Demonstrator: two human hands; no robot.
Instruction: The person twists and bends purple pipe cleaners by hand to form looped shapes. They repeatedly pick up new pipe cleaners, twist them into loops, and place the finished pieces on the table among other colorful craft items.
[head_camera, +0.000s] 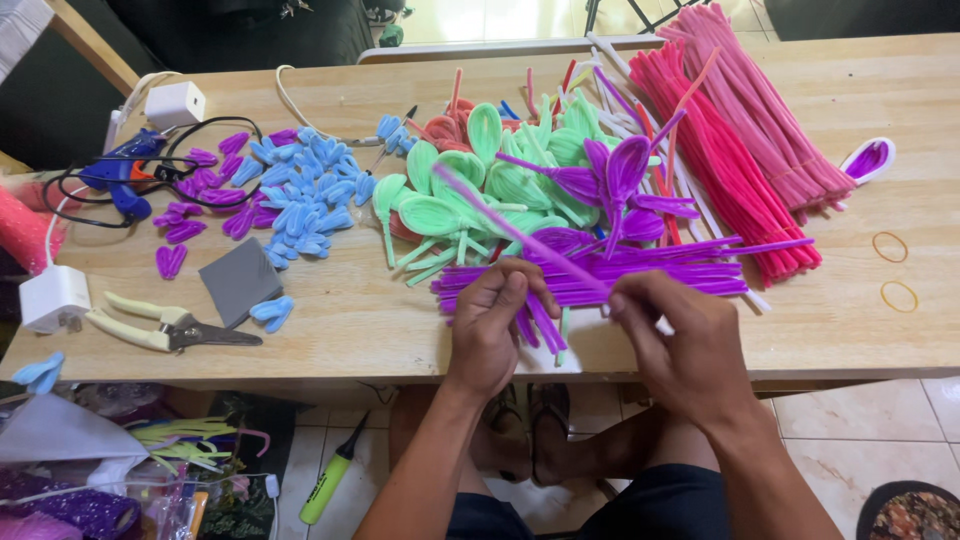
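Fuzzy purple pipe cleaner (520, 236), thin and straight, is pinched by both closed hands (590, 320) above the wooden table (380, 320).

table: pale wooden table top (400, 330), smooth and matt
stems: fuzzy purple pipe-cleaner stems (640, 270), soft and matt
leaves: fuzzy green pipe-cleaner leaf loops (440, 210), matt
pliers: cutting pliers (165, 328) with dull grey metal jaws and smooth cream plastic handles
plug: smooth white plastic plug box (52, 298)
square: flat matt grey square (240, 280)
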